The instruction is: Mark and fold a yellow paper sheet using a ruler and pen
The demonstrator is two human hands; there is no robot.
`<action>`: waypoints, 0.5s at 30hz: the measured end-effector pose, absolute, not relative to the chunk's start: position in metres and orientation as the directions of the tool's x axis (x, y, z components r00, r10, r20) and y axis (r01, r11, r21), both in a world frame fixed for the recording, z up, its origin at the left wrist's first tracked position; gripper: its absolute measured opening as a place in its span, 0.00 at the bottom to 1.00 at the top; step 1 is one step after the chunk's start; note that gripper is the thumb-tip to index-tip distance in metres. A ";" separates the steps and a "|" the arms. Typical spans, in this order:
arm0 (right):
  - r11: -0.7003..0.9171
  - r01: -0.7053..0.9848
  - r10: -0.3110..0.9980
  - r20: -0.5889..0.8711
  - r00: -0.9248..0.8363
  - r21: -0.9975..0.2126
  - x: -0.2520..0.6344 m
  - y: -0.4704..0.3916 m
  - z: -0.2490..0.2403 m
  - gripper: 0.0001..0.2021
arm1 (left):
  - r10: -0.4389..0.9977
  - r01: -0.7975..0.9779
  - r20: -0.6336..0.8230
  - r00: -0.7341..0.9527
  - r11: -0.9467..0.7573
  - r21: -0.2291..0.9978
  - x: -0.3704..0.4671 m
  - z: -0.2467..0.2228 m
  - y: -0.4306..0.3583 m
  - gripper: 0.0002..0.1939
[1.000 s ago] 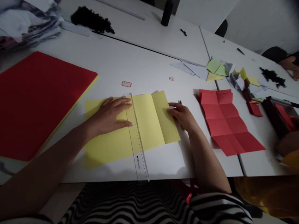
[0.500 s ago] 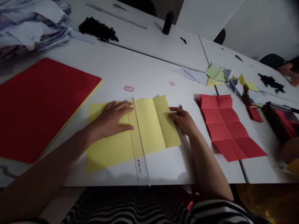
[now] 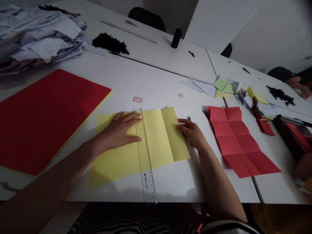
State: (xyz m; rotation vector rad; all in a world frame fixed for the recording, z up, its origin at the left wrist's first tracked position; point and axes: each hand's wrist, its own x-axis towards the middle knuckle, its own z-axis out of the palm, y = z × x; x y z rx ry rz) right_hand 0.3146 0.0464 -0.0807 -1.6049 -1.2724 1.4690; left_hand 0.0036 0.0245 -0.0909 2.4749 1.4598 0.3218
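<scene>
A sheet of yellow paper [image 3: 156, 130] lies in front of me, with a crease near its right end and that end flap slightly raised. Across it lies a clear plastic ruler [image 3: 146, 162], whose lower end reaches the table's front edge. My left hand [image 3: 122, 130] is spread flat over the paper, fingertips and thumb resting on the ruler. My right hand [image 3: 192, 131] pinches the right edge of the yellow paper between thumb and fingers. A dark pen [image 3: 189, 118] lies partly hidden beneath that hand.
Red sheets [image 3: 58, 117] with a yellow edge lie left. A creased red paper [image 3: 240, 139] lies right, near paper scraps [image 3: 221, 84]. Behind are crumpled papers [image 3: 46, 42], black cord [image 3: 109, 43] and a black bottle [image 3: 176, 38]. Another person's hand [image 3: 302, 87] shows far right.
The head view has tilted up a little, so everything sits lower in the picture. Both hands, the ruler and the yellow paper keep nearly the same places relative to each other.
</scene>
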 end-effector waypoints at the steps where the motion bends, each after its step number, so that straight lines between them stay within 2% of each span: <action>1: -0.349 0.243 0.923 -0.376 -0.077 -0.905 0.315 0.046 -0.081 0.23 | 0.878 0.823 0.063 0.475 -0.468 0.323 0.004 -0.091 0.025 0.33; 15: -0.338 0.235 0.928 -0.364 -0.079 -0.911 0.315 0.047 -0.082 0.21 | 0.881 0.820 0.036 0.472 -0.454 0.347 0.006 -0.089 0.025 0.32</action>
